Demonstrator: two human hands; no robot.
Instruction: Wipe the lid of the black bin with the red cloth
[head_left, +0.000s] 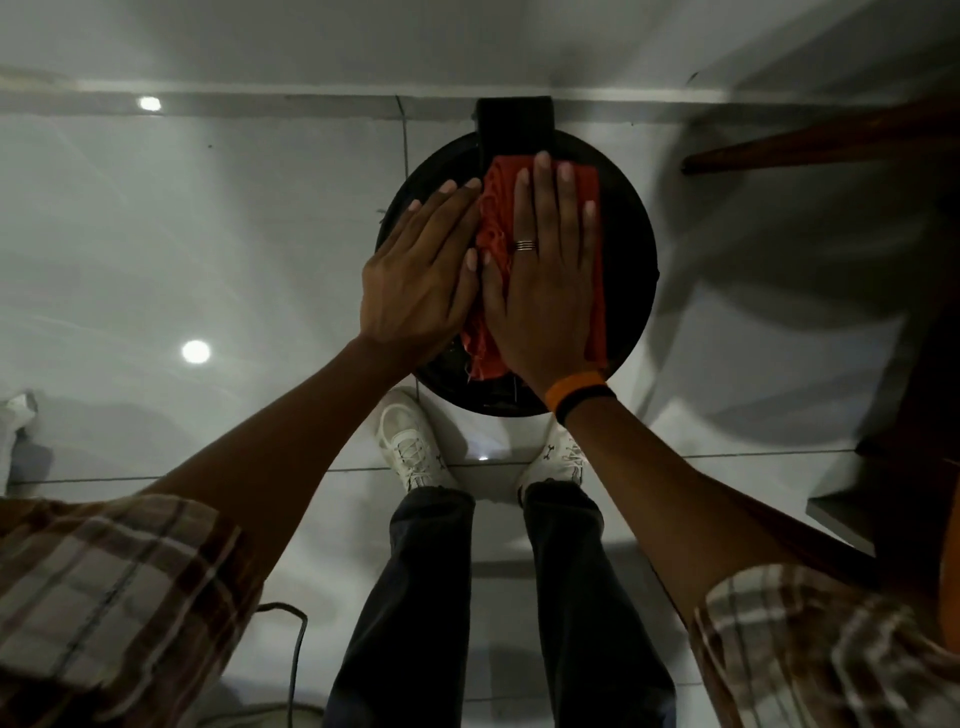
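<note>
Both hands are lying flat with fingers stretched out, neither grip clamping anything: the right hand (545, 280) is pressing palm-down on the red cloth (592, 218), and the left hand (415, 280) is resting just beside it, its fingertips (470, 184) touching the cloth's left edge and its palm partly over the rim of the lid. Nearest the camera, plaid sleeves (104, 582) are framing the view at both lower corners, and dark trousers (426, 597) are running up the middle to a pair of white shoes (410, 441) standing on the pale tiled floor (208, 234), with the toes close to the bin. A dark cable (296, 654) is lying on the floor by the left leg. An orange wristband (574, 387) and a black band beside it are sitting on the right wrist, and a ring (524, 245) is showing on one finger of that hand. The cloth is spreading over the middle of the round black lid (631, 270) of the bin, crumpled and frayed along its left side, flatter on the right. At the lid's far edge a black rectangular hinge block (514, 122) is sitting against the wall's base. To the right, dark wooden furniture (831, 140) is casting a broad shadow across the tiles.
</note>
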